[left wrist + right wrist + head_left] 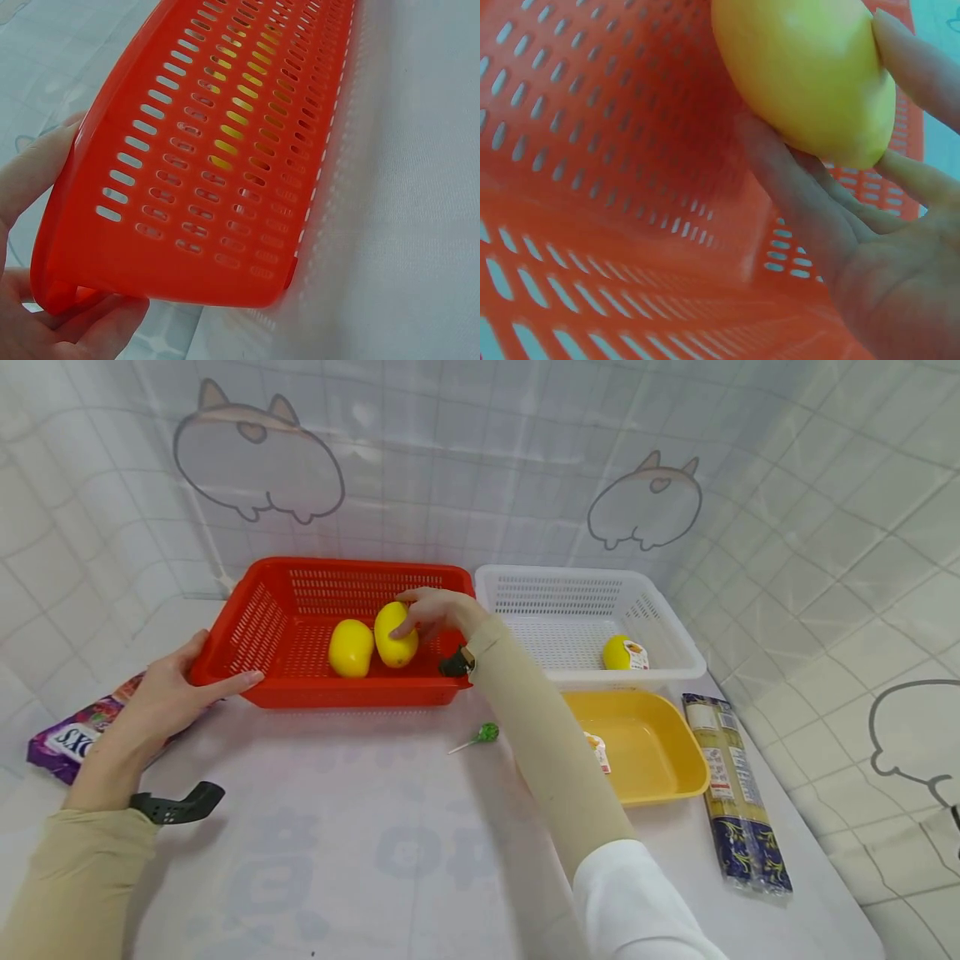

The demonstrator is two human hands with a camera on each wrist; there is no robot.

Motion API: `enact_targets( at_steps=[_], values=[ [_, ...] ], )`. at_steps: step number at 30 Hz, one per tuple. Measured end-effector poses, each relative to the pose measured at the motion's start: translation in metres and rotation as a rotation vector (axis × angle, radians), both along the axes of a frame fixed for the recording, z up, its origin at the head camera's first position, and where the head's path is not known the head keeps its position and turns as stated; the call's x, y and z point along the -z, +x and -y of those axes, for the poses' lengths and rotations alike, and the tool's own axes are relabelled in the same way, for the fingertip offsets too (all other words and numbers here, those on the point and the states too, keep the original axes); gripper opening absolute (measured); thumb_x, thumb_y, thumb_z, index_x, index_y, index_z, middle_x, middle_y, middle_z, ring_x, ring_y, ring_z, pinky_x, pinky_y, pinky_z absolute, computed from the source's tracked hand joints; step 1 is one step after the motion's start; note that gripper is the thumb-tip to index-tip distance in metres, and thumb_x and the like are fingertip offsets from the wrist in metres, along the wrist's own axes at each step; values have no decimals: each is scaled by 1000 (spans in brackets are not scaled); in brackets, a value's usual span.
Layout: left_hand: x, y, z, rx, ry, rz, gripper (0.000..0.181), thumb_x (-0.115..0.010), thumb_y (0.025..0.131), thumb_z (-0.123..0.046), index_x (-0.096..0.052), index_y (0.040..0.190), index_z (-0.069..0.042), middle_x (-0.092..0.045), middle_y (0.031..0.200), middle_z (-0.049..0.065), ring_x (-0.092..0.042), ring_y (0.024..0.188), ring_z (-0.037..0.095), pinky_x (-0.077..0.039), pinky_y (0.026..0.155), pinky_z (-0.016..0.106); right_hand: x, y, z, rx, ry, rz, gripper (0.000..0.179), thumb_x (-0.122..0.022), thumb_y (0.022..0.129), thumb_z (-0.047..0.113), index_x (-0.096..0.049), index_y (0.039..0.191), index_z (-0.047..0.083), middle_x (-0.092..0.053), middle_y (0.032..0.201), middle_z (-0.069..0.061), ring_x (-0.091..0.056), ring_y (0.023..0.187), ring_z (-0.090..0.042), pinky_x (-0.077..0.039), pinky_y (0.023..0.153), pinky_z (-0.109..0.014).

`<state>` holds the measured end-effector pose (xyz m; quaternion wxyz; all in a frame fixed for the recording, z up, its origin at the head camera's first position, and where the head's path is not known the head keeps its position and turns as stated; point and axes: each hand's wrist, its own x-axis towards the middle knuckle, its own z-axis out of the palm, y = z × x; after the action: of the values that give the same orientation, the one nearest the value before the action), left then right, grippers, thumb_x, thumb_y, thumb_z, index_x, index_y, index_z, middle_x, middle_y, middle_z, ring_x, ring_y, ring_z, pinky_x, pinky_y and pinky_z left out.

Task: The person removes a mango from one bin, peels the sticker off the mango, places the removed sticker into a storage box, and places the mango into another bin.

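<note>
Red basket (352,695): stands with two yellow fruits inside it.
Held fruit (395,639): inside the red basket, right of its middle; whether it is off the basket floor, I cannot tell.
Other fruit (351,648): just left of the held one, in the same basket.
Right hand (438,610): reaches over the red basket's right end and pinches the held fruit between thumb and fingers.
Left hand (168,697): grips the basket's near left corner, thumb on the front rim, fingers curled round the edge.
Slip risk: the held fruit looks smooth and rounded, so a loose pinch near its end might let it roll out and drop.
Knock risk: a sideways swing could bump the other fruit or catch the basket's rim.
Tip risk: pressing or pulling hard at the corner might tilt or drag the red basket.
Sleeve risk: the right forearm crosses above the yellow tray (645,743), right of and nearer than the red basket; lowering it could nudge the tray or the lollipop (487,732), just in front of the basket's right end.
White basket (637,677): just right of the red one, a stickered fruit (617,652) inside.
</note>
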<state>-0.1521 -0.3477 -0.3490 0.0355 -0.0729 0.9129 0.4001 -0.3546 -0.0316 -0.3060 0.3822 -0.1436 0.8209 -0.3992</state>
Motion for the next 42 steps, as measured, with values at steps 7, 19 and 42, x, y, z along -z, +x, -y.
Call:
enact_targets(
  at_steps=[7, 19, 42],
  values=[
    [1, 0, -1, 2, 2, -1, 111, -60, 90, -65, 16, 157, -18, -10, 162, 32, -23, 134, 53, -40, 97, 72, 13, -1, -1, -1, 15, 5, 84, -78, 86, 19, -32, 157, 24, -33, 156, -2, -60, 113, -27, -54, 100, -37],
    [0, -2, -2, -2, -6, 6, 113, -59, 88, -67, 16, 157, -18, -10, 162, 33, -23, 135, 54, -42, 96, 72, 20, -2, -3, -9, -6, 7, 84, -79, 86, 24, -34, 156, 21, -41, 148, -4, -63, 113, -27, -54, 100, -38],
    [1, -1, 0, -13, -4, 9, 114, -61, 87, -67, 17, 156, -20, -13, 161, 33, -24, 134, 54, -46, 93, 68, 26, 0, -3, -91, -15, -14, 77, -80, 85, 28, -42, 151, 16, -42, 146, -4, -66, 108, -23, -55, 97, -35]
  ],
)
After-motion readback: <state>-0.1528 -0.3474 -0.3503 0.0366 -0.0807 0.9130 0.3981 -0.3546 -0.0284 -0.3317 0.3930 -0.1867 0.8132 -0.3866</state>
